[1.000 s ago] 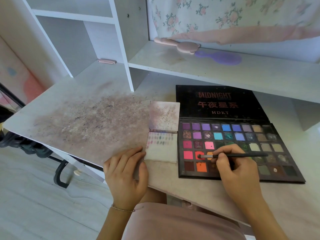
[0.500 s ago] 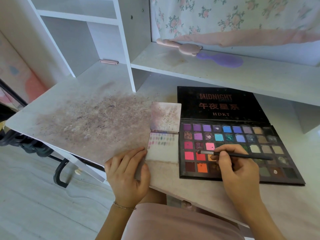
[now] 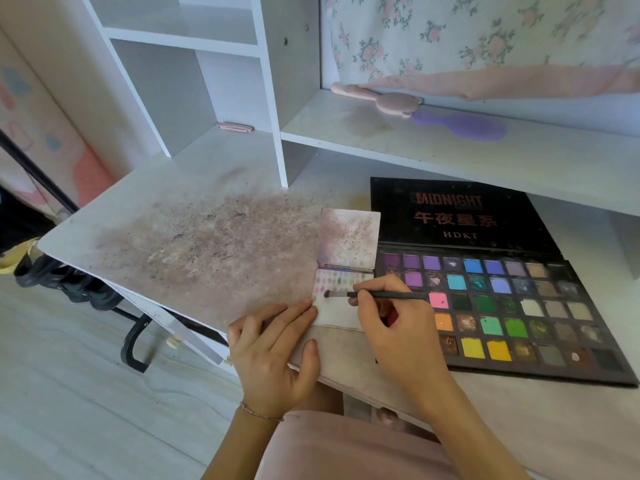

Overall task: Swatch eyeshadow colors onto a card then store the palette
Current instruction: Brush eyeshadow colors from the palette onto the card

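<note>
Her right hand [image 3: 398, 327] pinches the thin black brush [image 3: 377, 295], its tip on the small white swatch card [image 3: 341, 311] beside the open black eyeshadow palette [image 3: 519, 306]. Left hand [image 3: 273, 355] lies flat, steadying the card on the desk [image 3: 207, 244]. Short, light strokes would keep swatches separate.

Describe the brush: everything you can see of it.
The brush is thin, with a straight black handle, a short pale ferrule and a small dark, rounded tuft. It lies nearly level, tuft pointing left over the card, handle running right above the palette. The right hand pinches it near the ferrule. The tuft sits at the card's left part; whether it touches is unclear.
</note>
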Motion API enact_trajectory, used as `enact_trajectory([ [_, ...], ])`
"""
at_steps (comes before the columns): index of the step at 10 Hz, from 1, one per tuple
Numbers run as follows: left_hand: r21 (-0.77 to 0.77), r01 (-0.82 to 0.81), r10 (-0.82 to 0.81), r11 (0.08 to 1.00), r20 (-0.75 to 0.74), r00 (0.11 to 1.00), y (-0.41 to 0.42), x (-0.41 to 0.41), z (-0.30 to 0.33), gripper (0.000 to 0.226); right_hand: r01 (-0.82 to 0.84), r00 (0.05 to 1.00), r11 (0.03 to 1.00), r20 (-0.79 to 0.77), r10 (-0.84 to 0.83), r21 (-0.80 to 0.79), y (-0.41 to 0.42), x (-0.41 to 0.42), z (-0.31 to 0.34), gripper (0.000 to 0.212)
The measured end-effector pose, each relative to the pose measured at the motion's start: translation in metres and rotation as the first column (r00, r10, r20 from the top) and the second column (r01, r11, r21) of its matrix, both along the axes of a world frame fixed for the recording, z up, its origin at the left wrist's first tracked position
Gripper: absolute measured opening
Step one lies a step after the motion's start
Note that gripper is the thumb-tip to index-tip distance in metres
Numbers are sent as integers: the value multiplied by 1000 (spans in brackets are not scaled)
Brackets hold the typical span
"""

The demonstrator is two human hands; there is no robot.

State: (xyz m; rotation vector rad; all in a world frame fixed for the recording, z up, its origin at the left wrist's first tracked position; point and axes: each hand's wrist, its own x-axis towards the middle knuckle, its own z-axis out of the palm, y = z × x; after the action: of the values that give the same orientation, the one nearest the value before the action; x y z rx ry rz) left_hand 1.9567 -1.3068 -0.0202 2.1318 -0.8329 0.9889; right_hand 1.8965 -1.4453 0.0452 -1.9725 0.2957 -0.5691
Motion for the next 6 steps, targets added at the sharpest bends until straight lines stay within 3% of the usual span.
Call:
enact_trajectory([
  [6, -3, -18, 18, 1000, -1, 1000, -1, 0, 1, 33, -46, 998, 998, -50, 43, -52, 0, 2, -2, 33],
])
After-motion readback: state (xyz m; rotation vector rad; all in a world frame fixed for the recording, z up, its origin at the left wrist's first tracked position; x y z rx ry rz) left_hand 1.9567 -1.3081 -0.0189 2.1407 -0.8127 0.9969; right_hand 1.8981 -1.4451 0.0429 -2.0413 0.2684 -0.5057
